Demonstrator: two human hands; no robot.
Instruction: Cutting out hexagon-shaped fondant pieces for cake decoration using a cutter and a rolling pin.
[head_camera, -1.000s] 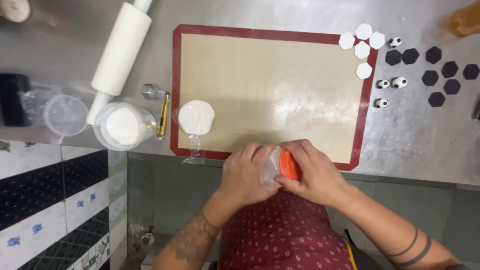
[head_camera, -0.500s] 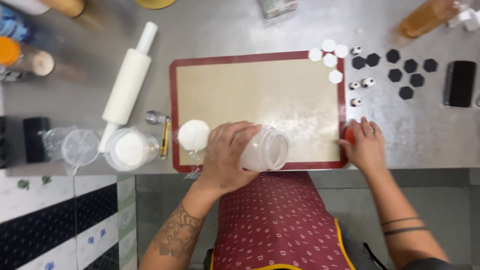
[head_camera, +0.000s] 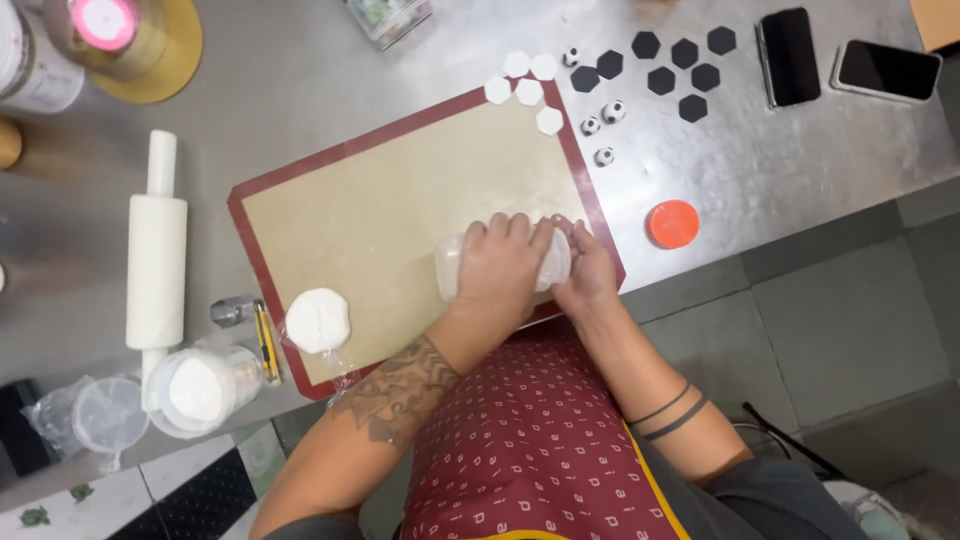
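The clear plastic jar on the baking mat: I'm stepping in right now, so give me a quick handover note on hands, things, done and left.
Left hand: clasped over the clear plastic jar, which lies on its side on the beige, red-edged baking mat.
Right hand: at the jar's other end, touching it.
Done: the round orange lid is off, lying on the steel table right of the mat.
Nearby: flat white dough disc at the mat's near-left corner, white rolling pin left of it.
Left: dough disc unrolled; jar uncapped.
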